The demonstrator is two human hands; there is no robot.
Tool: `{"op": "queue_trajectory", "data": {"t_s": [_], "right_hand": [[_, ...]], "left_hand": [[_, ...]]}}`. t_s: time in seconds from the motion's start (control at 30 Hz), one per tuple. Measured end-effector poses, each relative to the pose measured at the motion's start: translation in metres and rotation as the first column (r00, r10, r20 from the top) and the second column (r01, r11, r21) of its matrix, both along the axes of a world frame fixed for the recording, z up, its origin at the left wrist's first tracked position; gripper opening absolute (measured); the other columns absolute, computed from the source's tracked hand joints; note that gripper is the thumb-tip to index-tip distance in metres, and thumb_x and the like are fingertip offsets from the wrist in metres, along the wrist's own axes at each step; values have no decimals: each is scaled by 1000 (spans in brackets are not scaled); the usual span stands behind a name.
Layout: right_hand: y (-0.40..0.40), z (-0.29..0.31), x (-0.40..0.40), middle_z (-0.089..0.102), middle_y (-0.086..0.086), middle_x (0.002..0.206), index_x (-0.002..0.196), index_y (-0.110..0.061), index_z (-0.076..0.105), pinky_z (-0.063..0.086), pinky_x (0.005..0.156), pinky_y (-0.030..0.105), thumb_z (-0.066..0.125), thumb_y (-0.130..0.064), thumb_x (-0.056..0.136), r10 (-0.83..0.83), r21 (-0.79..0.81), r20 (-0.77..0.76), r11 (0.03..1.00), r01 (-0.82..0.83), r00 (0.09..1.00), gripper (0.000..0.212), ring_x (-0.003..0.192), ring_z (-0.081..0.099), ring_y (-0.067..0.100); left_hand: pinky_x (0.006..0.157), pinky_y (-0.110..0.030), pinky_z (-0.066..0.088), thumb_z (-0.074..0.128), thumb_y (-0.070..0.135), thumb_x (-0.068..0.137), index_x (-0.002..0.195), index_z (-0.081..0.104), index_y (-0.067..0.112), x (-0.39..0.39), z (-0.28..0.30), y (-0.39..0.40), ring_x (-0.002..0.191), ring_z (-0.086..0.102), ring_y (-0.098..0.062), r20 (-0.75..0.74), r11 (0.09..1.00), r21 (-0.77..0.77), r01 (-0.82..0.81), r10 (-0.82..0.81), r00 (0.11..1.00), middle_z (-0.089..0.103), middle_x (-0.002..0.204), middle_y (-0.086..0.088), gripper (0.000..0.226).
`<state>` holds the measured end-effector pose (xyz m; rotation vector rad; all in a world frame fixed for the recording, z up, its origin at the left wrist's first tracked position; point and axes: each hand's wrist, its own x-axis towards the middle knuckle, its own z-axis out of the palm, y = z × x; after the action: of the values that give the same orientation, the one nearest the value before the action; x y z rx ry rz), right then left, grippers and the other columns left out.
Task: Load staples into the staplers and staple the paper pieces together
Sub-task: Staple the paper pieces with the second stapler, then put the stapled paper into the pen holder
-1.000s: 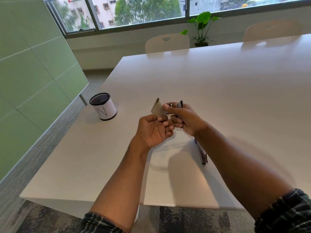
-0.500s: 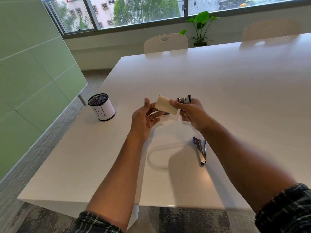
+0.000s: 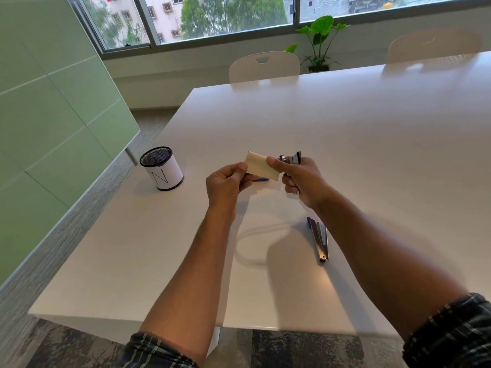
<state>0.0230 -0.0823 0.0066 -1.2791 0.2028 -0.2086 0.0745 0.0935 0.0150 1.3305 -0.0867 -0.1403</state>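
Observation:
A small cream paper piece (image 3: 259,168) is held up above the white table (image 3: 358,144) between both hands. My left hand (image 3: 225,185) pinches its left edge. My right hand (image 3: 301,180) pinches its right end with the thumb on top, and its fingers curl round a small dark stapler (image 3: 292,158) whose metal top sticks up behind the paper. A second stapler (image 3: 318,239), blue and silver, lies opened flat on the table under my right forearm. A small blue thing (image 3: 261,179) shows on the table just below the paper, mostly hidden.
A black mesh cup (image 3: 162,168) with a white band marked N stands at the left of the table. White chairs (image 3: 264,66) and a potted plant (image 3: 318,41) are beyond the far edge. A green glass wall runs along the left.
My left hand went from holding the paper to opening, then came back and pinched the paper's left edge. The right hand lifted slightly with stapler and paper.

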Motion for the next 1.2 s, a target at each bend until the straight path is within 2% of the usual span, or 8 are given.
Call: {"op": "queue_trajectory", "data": {"t_s": [0.2, 0.37, 0.5, 0.63, 0.77, 0.87, 0.97, 1.2], "right_hand": [[11, 5, 7, 53, 9, 75, 99, -3, 70, 15, 49, 29, 80, -16, 88, 32, 9, 20, 999, -32, 999, 20, 54, 25, 13], [28, 18, 23, 68, 7, 67, 106, 14, 68, 21, 45, 28, 80, -15, 88, 39, -104, 49, 994, -33, 998, 37, 49, 29, 14], [51, 39, 44, 55, -4, 50, 100, 13, 71, 24, 42, 21, 80, -9, 87, 3, -176, 26, 984, 2, 1000, 27, 41, 33, 9], [86, 54, 72, 52, -3, 53, 87, 3, 73, 26, 43, 22, 80, -7, 81, -31, -298, 34, 954, 40, 999, 14, 40, 35, 9], [120, 67, 101, 54, -7, 56, 66, -14, 66, 37, 50, 24, 82, -12, 76, -70, -482, 43, 872, 82, 997, 19, 49, 46, 9], [139, 73, 120, 58, -2, 65, 70, -12, 66, 39, 51, 23, 78, -14, 79, -75, -584, 66, 806, 99, 995, 15, 58, 51, 13], [153, 76, 136, 59, -1, 65, 69, -15, 63, 37, 49, 23, 73, -14, 83, -88, -657, 112, 740, 140, 990, 17, 55, 50, 11], [177, 74, 164, 58, -3, 64, 62, -25, 53, 35, 49, 25, 65, -13, 85, -94, -745, 195, 633, 210, 976, 29, 56, 51, 16]], "left_hand": [[67, -27, 61, 70, 9, 96, 99, 75, 10, 8, 2, 9, 73, 76, -20, -41, 990, -70, -123, 120, 992, 77, 90, -14, 6], [65, -25, 60, 72, 9, 94, 101, 75, 7, 21, 4, 23, 70, 76, -17, -44, 969, -114, -217, 214, 976, 77, 87, -12, 7], [66, -28, 61, 78, 12, 89, 91, 76, 9, 36, 7, 44, 66, 73, -16, 66, 933, -54, -355, 358, 931, 75, 74, -4, 4], [71, -16, 56, 74, 17, 90, 92, 79, 14, 52, 8, 70, 70, 69, -2, 314, 796, 165, -582, 517, 796, 74, 78, 7, 6], [83, 6, 35, 65, 7, 92, 108, 78, 7, 67, 9, 98, 109, 67, -16, 499, 623, 273, -733, 560, 662, 74, 117, -5, 21], [106, -12, 34, 57, 2, 91, 127, 71, 7, 82, 5, 115, 135, 54, -18, 512, 578, 389, -718, 512, 690, 62, 144, -4, 39], [118, -27, 33, 52, 2, 91, 136, 66, 8, 92, -1, 123, 144, 45, -17, 514, 579, 472, -665, 432, 741, 56, 151, -2, 47], [113, -33, 43, 58, 11, 89, 133, 67, 7, 100, -9, 126, 136, 55, -22, 492, 614, 501, -610, 377, 785, 62, 143, -7, 45]]}}
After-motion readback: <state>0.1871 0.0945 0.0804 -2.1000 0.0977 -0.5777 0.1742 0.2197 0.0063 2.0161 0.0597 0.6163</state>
